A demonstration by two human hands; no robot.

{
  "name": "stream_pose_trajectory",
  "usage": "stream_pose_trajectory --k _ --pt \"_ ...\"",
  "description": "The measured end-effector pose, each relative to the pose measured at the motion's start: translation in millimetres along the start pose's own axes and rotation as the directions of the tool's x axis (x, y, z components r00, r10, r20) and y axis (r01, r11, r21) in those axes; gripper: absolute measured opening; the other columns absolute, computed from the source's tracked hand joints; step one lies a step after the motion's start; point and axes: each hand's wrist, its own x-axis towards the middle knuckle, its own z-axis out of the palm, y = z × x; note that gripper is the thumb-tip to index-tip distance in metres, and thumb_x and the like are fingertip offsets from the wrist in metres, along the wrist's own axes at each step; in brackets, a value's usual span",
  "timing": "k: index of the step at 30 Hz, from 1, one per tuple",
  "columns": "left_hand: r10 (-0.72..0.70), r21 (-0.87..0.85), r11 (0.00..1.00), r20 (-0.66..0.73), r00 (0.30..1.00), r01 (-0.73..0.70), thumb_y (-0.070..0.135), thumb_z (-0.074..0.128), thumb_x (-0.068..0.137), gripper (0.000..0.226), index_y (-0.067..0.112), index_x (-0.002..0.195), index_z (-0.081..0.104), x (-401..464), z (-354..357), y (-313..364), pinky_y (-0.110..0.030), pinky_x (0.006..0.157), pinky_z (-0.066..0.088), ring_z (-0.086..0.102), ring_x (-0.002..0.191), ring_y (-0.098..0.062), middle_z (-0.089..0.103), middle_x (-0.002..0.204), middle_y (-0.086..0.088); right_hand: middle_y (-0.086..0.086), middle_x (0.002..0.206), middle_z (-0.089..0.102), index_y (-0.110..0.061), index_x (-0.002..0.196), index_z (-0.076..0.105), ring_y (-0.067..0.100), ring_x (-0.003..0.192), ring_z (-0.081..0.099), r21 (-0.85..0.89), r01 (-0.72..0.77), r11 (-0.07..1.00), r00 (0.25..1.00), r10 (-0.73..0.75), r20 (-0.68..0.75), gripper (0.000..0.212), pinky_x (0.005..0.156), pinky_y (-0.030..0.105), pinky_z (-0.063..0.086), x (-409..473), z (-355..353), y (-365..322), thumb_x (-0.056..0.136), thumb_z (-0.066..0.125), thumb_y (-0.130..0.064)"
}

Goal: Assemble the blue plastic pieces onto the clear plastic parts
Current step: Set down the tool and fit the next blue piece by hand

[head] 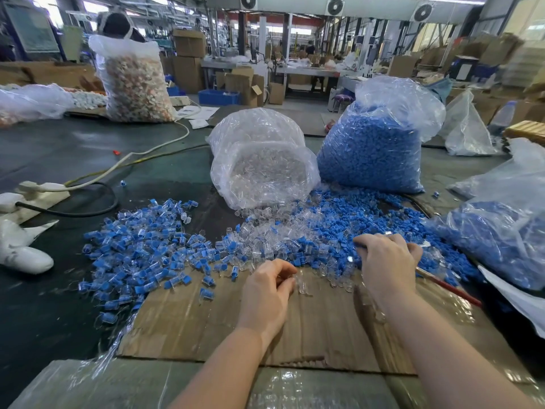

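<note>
Our left hand (267, 286) pinches a clear part (302, 286) over the cardboard (206, 323); our right hand (386, 261), fingers curled, rakes the blue pieces (333, 219) at 1 o'clock, likely fetching its mate.

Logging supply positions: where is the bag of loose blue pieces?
In the head view it stands right of centre, behind the spilled pile, beside the bag of clear parts: bag of blue pieces.

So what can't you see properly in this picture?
- Head view: what the left hand pinches; its curled fingers cover it, and it looks clear.
- Head view: the right hand fingertips, buried in the loose blue pieces.
- Head view: the red-handled tool, its front end hidden behind the right hand.
- Head view: the far shelves, blurred and too small.
</note>
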Motion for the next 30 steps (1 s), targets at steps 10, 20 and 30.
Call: stream_pose_trajectory --k 10,20,30 --pt "-0.034 -0.063 0.998 -0.032 0.999 0.031 0.007 0.066 0.083 0.023 0.029 0.083 0.061 0 0 -1 -0.003 0.067 0.042 0.059 0.075 0.002 0.063 0.080 0.014 -0.002 0.079 0.068 -0.013 0.085 0.072 0.017 0.077 0.057 0.447 0.117 0.887 0.993 -0.118 -0.024 0.005 0.073 0.029 0.044 -53 5 -42 0.082 0.070 -0.017" --pt "-0.044 -0.075 0.996 -0.011 0.999 0.043 0.012 0.062 0.087 0.023 0.031 0.075 0.057 1 0 -2 -0.008 0.064 0.045 0.060 0.070 0.001 0.064 0.072 0.009 -0.004 0.079 0.065 -0.016 0.078 0.067 0.021 0.080 0.056 0.427 0.116 0.897 0.993 -0.105 -0.048 0.006 0.075 0.038 0.039 -67 13 -43 0.083 0.068 -0.020" --pt "-0.009 -0.049 0.999 0.019 1.000 0.010 0.012 0.062 0.087 0.020 0.031 0.081 0.059 -1 -2 -2 -0.009 0.069 0.047 0.060 0.075 0.001 0.065 0.077 0.011 -0.004 0.076 0.063 -0.018 0.075 0.062 0.022 0.078 0.054 0.417 0.128 0.900 0.992 -0.122 -0.042 0.009 0.069 0.031 0.026 -70 13 -43 0.082 0.068 -0.020"
